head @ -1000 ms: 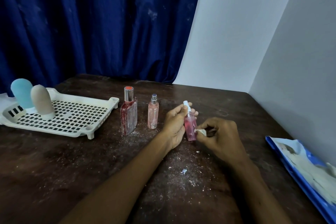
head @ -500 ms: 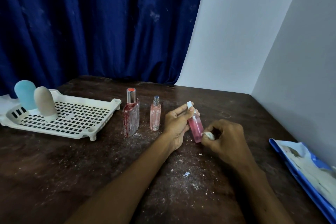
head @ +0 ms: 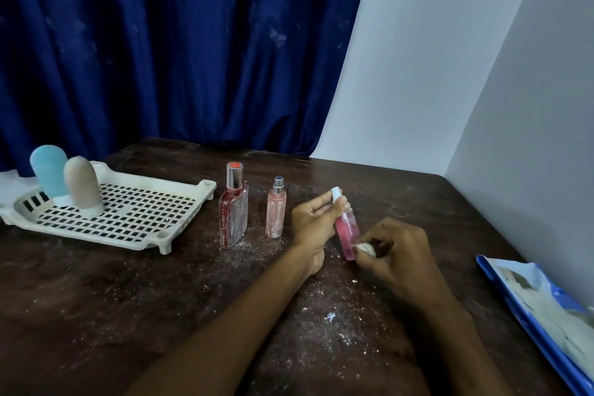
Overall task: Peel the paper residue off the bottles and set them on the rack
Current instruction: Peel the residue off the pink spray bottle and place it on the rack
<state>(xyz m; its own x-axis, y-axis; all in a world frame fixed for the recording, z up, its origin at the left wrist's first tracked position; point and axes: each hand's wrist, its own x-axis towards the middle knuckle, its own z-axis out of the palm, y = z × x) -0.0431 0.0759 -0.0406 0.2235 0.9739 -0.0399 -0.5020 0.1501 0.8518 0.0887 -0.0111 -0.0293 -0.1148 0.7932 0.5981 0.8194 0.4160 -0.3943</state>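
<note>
My left hand [head: 313,222] grips a small pink spray bottle [head: 346,231] near its white cap, tilted, its base close to the table. My right hand [head: 395,251] pinches a white scrap of paper [head: 364,247] against the bottle's lower side. A red square bottle [head: 233,212] and a slim peach spray bottle [head: 275,210] stand upright just left of my left hand, both with pale residue. The white slotted rack [head: 180,228] lies at the left and bears a blue bottle [head: 48,173] and a tan bottle [head: 82,185], both upside down.
White paper crumbs [head: 329,317] are strewn over the dark wooden table [head: 96,315]. A blue plastic bag [head: 543,315] lies at the right edge. A blue curtain hangs behind the table, and white walls close the right side.
My right hand has slid down the bottle's side with the paper scrap. The bottle tilts a little more in my left hand. The other bottles and the rack stay put.
</note>
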